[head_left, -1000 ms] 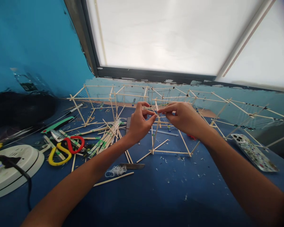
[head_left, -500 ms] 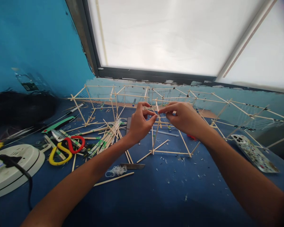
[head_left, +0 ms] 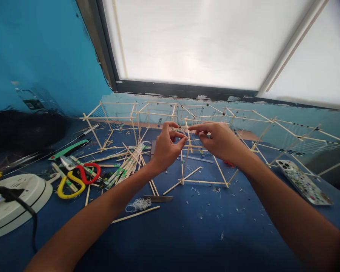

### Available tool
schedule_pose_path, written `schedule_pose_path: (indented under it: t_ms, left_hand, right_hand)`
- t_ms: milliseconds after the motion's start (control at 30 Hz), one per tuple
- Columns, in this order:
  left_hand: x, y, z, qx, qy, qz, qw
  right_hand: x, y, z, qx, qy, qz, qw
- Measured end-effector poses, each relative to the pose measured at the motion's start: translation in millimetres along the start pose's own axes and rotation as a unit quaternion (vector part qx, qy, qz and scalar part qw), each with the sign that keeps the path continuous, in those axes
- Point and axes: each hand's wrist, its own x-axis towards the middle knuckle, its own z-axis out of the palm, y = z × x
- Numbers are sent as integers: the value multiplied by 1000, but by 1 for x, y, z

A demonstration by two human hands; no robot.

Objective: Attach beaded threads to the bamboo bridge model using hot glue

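Hands: the left hand (head_left: 166,148) and right hand (head_left: 220,141) meet fingertip to fingertip. Each is closed in a fine pinch, thumb against forefinger, on the top joint of the stick frame (head_left: 204,182). Whether a thread or band lies between the fingers is too small to tell.
Frame position: its base rests on the desk (head_left: 187,238), about midway between the left and right edges and nearer the far edge. The uprights rise to the hands.
Handling: it looks very light and stiff along each stick, but brittle. The joints are probably the weak points, so a squeeze or twist could snap a stick or pull a corner loose.
Where to hold: at a joint, with fingertips only, is likely safest. Gripping mid-span would probably bend a stick.
Back of desk: a larger lattice (head_left: 147,113) of the same sticks runs along the far edge, just behind the hands.
Left side: loose sticks (head_left: 127,164) lie heaped beside the left wrist. Scissors (head_left: 79,177) and a round power reel (head_left: 14,200) sit towards the left edge.
Near edge: a small white tangle (head_left: 138,205) lies beside the left forearm.
Right edge: a phone (head_left: 303,183) lies face down.
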Motion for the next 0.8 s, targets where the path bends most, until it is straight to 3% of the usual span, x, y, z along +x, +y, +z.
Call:
schedule_pose_path:
  t_ms: [333, 400, 567, 667, 733, 800]
  left_hand:
    - [1, 1, -1, 2, -4, -12, 1000]
    - [2, 2, -1, 3, -18, -19, 1000]
    - [9, 6, -8, 28, -74, -41, 996]
    - [18, 5, -22, 65, -184, -79, 978]
    - [24, -1, -31, 112, -315, -125, 934]
    - [27, -10, -36, 155, -406, -157, 887]
  right_hand:
    - [0, 2, 1, -4, 11, -8, 1000]
    - [-1, -1, 0, -1, 55, -2, 998]
    - [-21, -14, -9, 17, 238, -19, 971]
    - [-44, -25, -15, 47, 320, -36, 946]
    - [-61, -31, -18, 67, 338, -45, 938]
    - [-77, -35, -19, 81, 334, -47, 938]
